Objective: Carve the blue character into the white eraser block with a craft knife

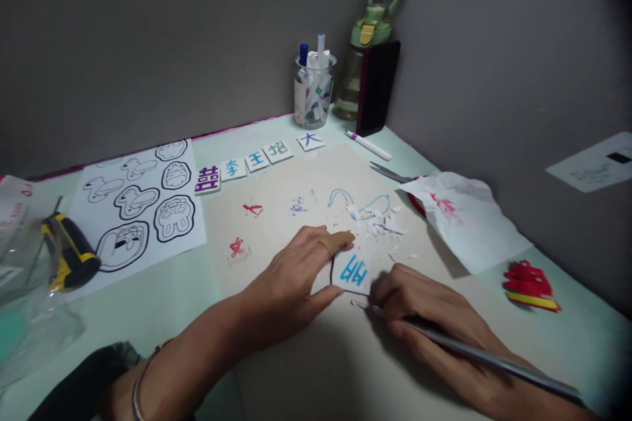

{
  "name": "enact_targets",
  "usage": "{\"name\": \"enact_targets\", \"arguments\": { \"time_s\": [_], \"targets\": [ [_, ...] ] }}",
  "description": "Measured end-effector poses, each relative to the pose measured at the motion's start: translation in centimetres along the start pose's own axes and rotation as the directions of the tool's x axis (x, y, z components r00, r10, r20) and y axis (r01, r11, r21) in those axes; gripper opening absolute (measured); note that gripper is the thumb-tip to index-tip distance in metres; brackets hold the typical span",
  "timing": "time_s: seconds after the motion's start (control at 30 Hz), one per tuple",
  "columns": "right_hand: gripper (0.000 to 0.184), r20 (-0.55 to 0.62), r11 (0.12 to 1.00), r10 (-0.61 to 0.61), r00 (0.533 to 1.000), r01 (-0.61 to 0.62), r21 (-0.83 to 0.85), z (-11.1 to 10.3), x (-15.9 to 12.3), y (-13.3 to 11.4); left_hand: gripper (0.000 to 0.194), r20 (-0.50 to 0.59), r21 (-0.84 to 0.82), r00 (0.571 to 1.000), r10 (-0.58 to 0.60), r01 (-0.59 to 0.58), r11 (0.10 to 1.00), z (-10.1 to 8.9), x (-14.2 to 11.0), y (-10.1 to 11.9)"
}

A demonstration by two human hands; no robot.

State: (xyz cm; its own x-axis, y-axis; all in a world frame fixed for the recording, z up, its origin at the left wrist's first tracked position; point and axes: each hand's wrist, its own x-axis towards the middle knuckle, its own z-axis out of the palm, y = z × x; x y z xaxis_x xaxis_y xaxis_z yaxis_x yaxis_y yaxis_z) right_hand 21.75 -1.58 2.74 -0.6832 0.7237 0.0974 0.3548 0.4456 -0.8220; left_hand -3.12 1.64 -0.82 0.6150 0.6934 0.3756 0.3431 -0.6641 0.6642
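Under the middle of the view, a small white square tile bears a carved-looking blue character. My left hand grips it by its left side, thumb at the near edge and a finger wrapped in a tan bandage over the far edge. My right hand is closed round a slim metal carving tool. The tool's small hooked tip lies just below the tile's near edge, apart from it. White shavings are scattered beyond the tile on the beige mat.
Several white character tiles stand in a row behind. A jar of markers, a green bottle, a phone, a marker and scissors lie beyond. A utility knife rests on a printed sheet; crumpled paper and red pieces lie right.
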Motion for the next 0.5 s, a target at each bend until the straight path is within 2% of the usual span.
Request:
{"name": "enact_targets", "arguments": {
  "time_s": [0.13,0.27,0.37,0.5],
  "targets": [
    [0.017,0.010,1.000,-0.028,1.000,0.029,-0.007,-0.03,0.02,-0.07,0.057,0.003,-0.003,1.000,-0.004,0.004,1.000,-0.03,0.02,0.02],
    [0.016,-0.127,1.000,-0.005,0.992,0.004,-0.012,-0.02,0.02,0.04,0.056,0.014,0.001,1.000,-0.012,0.012,1.000,-0.08,0.11,0.04],
    [0.015,-0.257,0.998,0.022,0.966,-0.038,-0.058,0.14,0.03,0.20,0.054,0.014,0.006,1.000,0.006,-0.006,1.000,-0.12,0.11,0.07],
    [0.012,-0.317,0.994,0.031,0.948,-0.062,-0.086,0.43,-0.05,0.41,0.056,0.023,-0.013,0.999,-0.028,0.029,0.999,-0.17,0.07,0.16]
  ]
}}
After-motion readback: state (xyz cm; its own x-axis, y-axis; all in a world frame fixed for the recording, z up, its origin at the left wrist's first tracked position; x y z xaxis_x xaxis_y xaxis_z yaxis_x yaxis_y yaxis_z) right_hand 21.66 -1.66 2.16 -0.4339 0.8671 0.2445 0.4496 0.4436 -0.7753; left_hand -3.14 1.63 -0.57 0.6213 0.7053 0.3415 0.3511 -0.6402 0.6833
